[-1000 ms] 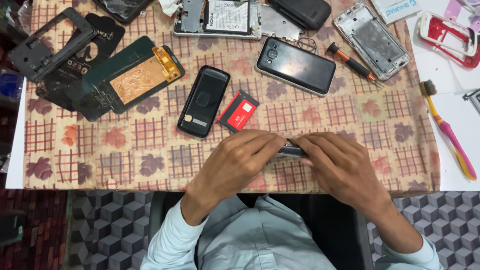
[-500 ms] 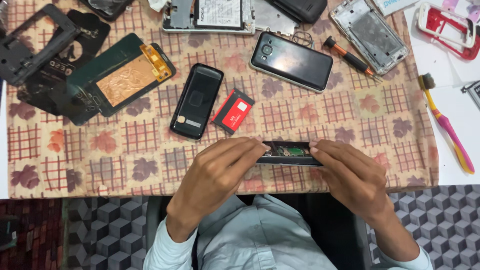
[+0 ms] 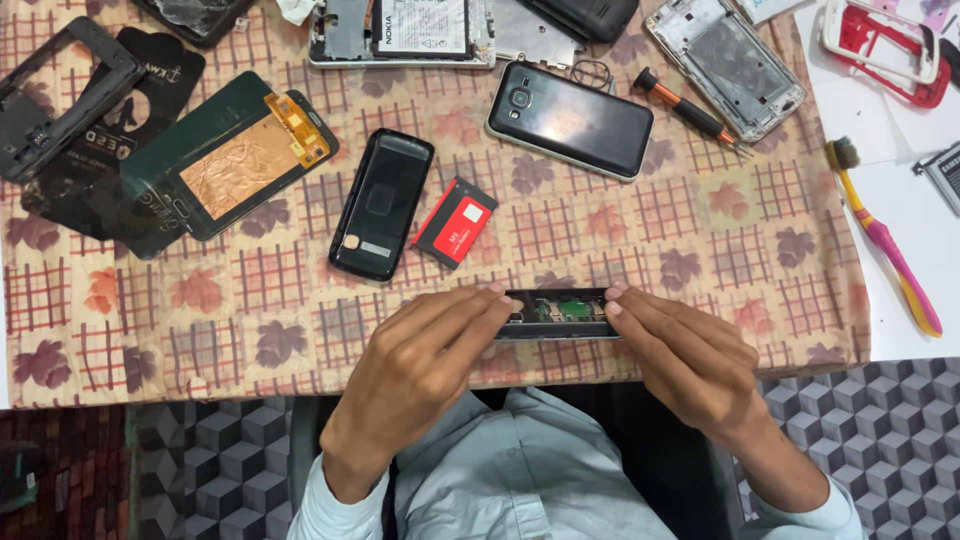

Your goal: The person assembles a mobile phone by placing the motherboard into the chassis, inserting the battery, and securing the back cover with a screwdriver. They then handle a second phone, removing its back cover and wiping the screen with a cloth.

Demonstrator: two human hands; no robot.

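Note:
Both hands hold a small opened phone body edge-up near the table's front edge; green circuit parts show inside it. My left hand grips its left end and my right hand grips its right end, fingertips along the top edge. Just beyond lie a black back cover and a red battery.
A patterned cloth covers the table. On it lie a black smartphone, an orange-handled screwdriver, a display panel with copper foil, black frames, an opened phone with a battery and a metal frame. A pink-yellow brush lies at the right.
My hands have spread apart along the phone body, uncovering its open middle. The view has shifted slightly down the table.

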